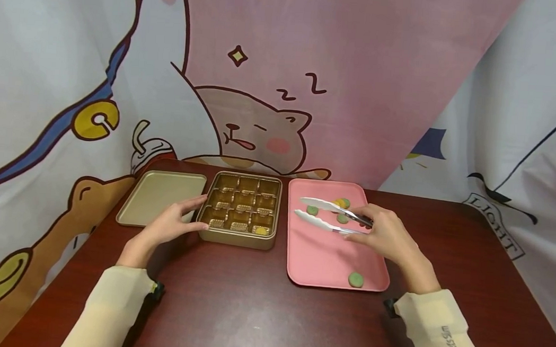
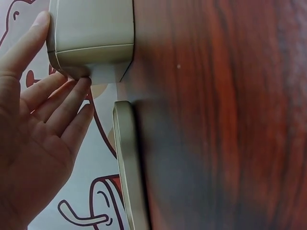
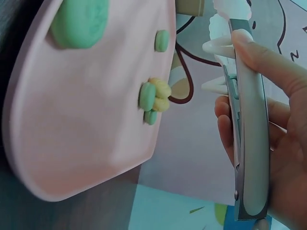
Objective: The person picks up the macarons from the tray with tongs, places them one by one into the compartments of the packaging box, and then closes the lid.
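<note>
My left hand touches the left side of a gold box with thumb and fingertips, the fingers fairly straight. The box has a grid of compartments. A yellow piece lies in its near right compartment. My right hand grips metal tongs with pale scalloped tips, held over the pink tray. The tong arms stand apart with nothing between them. On the tray are several round green pieces, one near the front edge. Yellow pieces sit against green ones toward the back.
A flat gold lid lies left of the box on the dark wooden table. The box stands between lid and tray. A cartoon-printed cloth hangs behind the table and at both sides.
</note>
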The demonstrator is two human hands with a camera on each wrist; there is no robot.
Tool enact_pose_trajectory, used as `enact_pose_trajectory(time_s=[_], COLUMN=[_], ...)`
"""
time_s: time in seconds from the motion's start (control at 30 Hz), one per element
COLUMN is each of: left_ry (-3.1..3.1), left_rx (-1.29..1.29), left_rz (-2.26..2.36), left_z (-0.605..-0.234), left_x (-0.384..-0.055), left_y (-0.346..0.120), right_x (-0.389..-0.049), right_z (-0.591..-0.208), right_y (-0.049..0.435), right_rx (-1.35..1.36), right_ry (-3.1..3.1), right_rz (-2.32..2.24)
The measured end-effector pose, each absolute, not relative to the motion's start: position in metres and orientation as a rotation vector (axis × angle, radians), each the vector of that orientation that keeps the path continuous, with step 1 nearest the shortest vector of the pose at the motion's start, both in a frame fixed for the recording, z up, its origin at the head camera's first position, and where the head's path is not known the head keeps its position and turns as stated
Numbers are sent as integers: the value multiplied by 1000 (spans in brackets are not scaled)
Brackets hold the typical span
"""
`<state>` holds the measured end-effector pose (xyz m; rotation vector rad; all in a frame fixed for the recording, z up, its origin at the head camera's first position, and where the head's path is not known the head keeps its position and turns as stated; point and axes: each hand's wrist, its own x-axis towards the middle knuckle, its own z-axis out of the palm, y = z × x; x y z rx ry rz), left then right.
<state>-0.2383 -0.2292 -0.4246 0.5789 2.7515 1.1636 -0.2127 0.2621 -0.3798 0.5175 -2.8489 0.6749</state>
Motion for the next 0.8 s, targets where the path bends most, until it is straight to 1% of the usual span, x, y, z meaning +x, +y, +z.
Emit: enact_pose_trajectory(time_s=[0.43, 0.8], left_ry=[2739, 2746], left_rx=[577, 591], left_rz=[1208, 1218], left_z=[-426, -427], left_x=[-238, -239], left_y=[-230, -230], right_x=[-218, -225], right_z=[-392, -403], right_y=[278, 281], right_rx=[415, 376], right_ry=[-2913, -2921], right_rz=[649, 615])
